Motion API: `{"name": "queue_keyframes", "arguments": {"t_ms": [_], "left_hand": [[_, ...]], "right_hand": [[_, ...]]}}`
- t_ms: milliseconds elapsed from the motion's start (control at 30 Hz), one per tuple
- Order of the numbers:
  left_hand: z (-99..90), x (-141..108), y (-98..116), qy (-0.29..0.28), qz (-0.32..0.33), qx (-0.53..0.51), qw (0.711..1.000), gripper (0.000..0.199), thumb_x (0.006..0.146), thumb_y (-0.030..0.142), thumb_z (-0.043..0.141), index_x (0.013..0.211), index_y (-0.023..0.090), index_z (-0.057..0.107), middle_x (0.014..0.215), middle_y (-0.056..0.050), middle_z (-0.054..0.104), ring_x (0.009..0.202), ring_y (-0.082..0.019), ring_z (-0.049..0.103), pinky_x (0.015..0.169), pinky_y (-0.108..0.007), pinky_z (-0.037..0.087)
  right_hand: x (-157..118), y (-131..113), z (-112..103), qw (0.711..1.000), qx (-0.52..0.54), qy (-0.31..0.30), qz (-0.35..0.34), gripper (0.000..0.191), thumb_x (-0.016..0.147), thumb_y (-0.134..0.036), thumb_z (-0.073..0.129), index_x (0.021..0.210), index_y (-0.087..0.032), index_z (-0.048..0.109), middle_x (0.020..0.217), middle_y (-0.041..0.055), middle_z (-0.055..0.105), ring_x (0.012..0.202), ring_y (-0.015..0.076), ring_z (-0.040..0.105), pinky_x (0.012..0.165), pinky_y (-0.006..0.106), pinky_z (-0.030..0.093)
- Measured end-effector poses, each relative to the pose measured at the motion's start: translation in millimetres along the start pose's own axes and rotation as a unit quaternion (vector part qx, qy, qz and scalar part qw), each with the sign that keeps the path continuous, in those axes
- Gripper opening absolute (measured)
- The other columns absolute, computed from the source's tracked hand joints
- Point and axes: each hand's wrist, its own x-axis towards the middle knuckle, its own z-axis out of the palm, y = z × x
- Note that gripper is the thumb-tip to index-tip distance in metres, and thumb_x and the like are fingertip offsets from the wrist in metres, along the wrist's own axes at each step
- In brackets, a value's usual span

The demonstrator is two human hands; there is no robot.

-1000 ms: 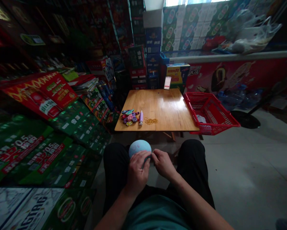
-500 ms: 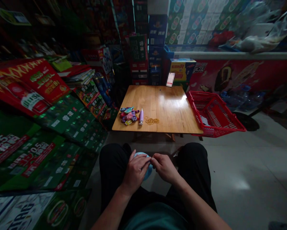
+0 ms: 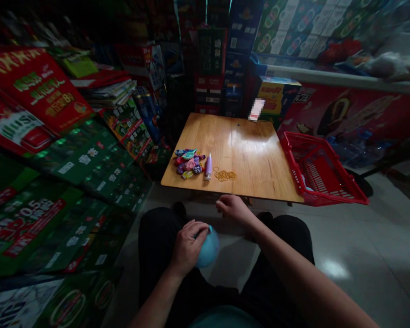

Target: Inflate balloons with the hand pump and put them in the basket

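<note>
Several green cartons (image 3: 85,164), stacked at my far left; contents hidden from me. One red carton (image 3: 37,100) on top of them, printed with a bottle; contents likewise hidden.

One heap of limp balloons (image 3: 189,164), mixed colours, on the left front of the bench (image 3: 252,168). All that I can make out in it lie flat, so I count these as unfilled.

One left hand (image 3: 187,243), mine, low between my knees: fingers and thumb pinched together at the neck of the blue balloon, back of the hand upward.

One blue balloon (image 3: 208,251), round and full, below and beside those fingers, neck uppermost, off the bench. Filling of this piece judged done; whether the neck is fastened I cannot tell, my fingers covering part of it.

One lilac pump (image 3: 208,167), lying just right of the heap, nozzle pointing away from me, in neither hand.

One loose rubber band (image 3: 215,169), near the pump; beside it, a pile of rubber bands (image 3: 225,176), tan, many, overlapping.

One right hand (image 3: 230,207), mine, raised before the bench's front edge, fingers half curled, clear of the balloon; whether anything sits between the fingertips I cannot tell.

One yellow-and-blue box (image 3: 273,98), behind the bench; inside not visible.

One red basket (image 3: 324,166), open-topped, at the bench's right side; a pale item (image 3: 306,183) low inside, too obscure to name.
</note>
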Motion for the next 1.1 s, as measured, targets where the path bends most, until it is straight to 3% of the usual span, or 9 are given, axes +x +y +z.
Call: {"name": "queue_keyframes", "arguments": {"t_ms": [133, 267, 467, 567, 667, 767, 900, 1000, 1100], "left_hand": [[-4.2, 9.8, -9.0, -0.001, -0.064, -0.064, 0.996, 0.021, 0.095, 0.036, 0.059, 0.095, 0.025, 0.076, 0.096, -0.002, 0.078, 0.097, -0.021, 0.071, 0.115, -0.045, 0.038], [-8.3, 17.4, -14.8, 0.004, -0.086, -0.083, 0.993, 0.023, 0.093, 0.040, 0.060, 0.093, 0.025, 0.078, 0.096, -0.004, 0.078, 0.102, -0.025, 0.070, 0.115, -0.048, 0.038], [-14.1, 28.6, -27.0, 0.036, -0.109, -0.115, 0.987, 0.020, 0.090, 0.040, 0.065, 0.089, 0.025, 0.078, 0.092, -0.004, 0.078, 0.096, -0.025, 0.071, 0.108, -0.045, 0.045], [-16.5, 35.8, -30.0, 0.043, -0.138, -0.144, 0.979, 0.022, 0.090, 0.041, 0.066, 0.090, 0.022, 0.078, 0.090, -0.005, 0.077, 0.090, -0.024, 0.071, 0.089, -0.036, 0.053], [-19.3, 43.5, -28.1, 0.048, -0.157, -0.171, 0.971, 0.024, 0.090, 0.041, 0.066, 0.092, 0.020, 0.077, 0.088, -0.005, 0.077, 0.085, -0.022, 0.070, 0.079, -0.030, 0.053], [-21.3, 50.5, -22.0, 0.057, -0.152, -0.212, 0.964, 0.022, 0.089, 0.039, 0.068, 0.095, 0.020, 0.078, 0.099, -0.007, 0.077, 0.095, -0.023, 0.070, 0.087, -0.032, 0.052], [-20.1, 53.5, -9.4, 0.068, -0.123, -0.318, 0.938, 0.019, 0.086, 0.037, 0.073, 0.091, 0.019, 0.076, 0.129, -0.013, 0.069, 0.119, -0.028, 0.065, 0.099, -0.037, 0.050], [-16.8, 47.4, 3.0, 0.063, -0.131, -0.386, 0.911, 0.020, 0.082, 0.036, 0.077, 0.090, 0.018, 0.075, 0.142, -0.014, 0.060, 0.108, -0.027, 0.070, 0.093, -0.038, 0.053], [-12.7, 34.9, 16.9, 0.043, -0.138, -0.412, 0.900, 0.020, 0.081, 0.035, 0.078, 0.090, 0.018, 0.074, 0.146, -0.014, 0.057, 0.098, -0.023, 0.073, 0.092, -0.037, 0.054]], "right_hand": [[87.8, 11.4, -24.7, 0.992, -0.084, 0.087, 0.043, 0.023, 0.093, -0.030, 0.058, 0.088, -0.014, 0.075, 0.087, 0.0119, 0.076, 0.080, 0.0189, 0.068, 0.069, 0.025, 0.042], [156.2, 22.3, -31.9, 0.980, -0.145, 0.114, 0.077, 0.025, 0.093, -0.029, 0.058, 0.098, -0.013, 0.077, 0.102, 0.0189, 0.075, 0.090, 0.0235, 0.069, 0.074, 0.028, 0.044], [204.3, 29.7, -17.0, 0.972, -0.192, 0.105, 0.089, 0.024, 0.087, -0.028, 0.067, 0.096, -0.008, 0.075, 0.107, 0.0253, 0.072, 0.097, 0.0299, 0.068, 0.079, 0.033, 0.046], [210.0, 28.5, -15.6, 0.973, -0.193, 0.095, 0.082, 0.021, 0.084, -0.023, 0.068, 0.095, -0.006, 0.073, 0.108, 0.0262, 0.071, 0.097, 0.0293, 0.068, 0.080, 0.032, 0.045], [202.1, 22.1, -23.8, 0.976, -0.176, 0.108, 0.067, 0.018, 0.088, -0.020, 0.062, 0.096, -0.006, 0.070, 0.105, 0.0250, 0.070, 0.094, 0.0267, 0.067, 0.078, 0.031, 0.044], [176.1, 11.1, -33.7, 0.980, -0.142, 0.134, 0.039, 0.017, 0.091, -0.019, 0.053, 0.096, -0.010, 0.067, 0.098, 0.0178, 0.071, 0.089, 0.0225, 0.065, 0.076, 0.030, 0.044], [112.9, -5.4, -32.9, 0.987, -0.068, 0.147, -0.006, 0.018, 0.089, -0.025, 0.056, 0.104, -0.016, 0.061, 0.090, 0.0061, 0.070, 0.077, 0.0162, 0.061, 0.068, 0.026, 0.044], [55.6, -16.4, -22.2, 0.982, 0.126, 0.126, -0.069, 0.015, 0.084, -0.027, 0.062, 0.095, -0.018, 0.060, 0.082, 0.0025, 0.066, 0.071, 0.0154, 0.058, 0.065, 0.027, 0.044], [3.8, -25.7, -10.3, 0.969, 0.207, 0.105, -0.083, 0.011, 0.082, -0.027, 0.064, 0.089, -0.019, 0.059, 0.078, 0.0006, 0.062, 0.069, 0.0143, 0.055, 0.064, 0.026, 0.043]]}}
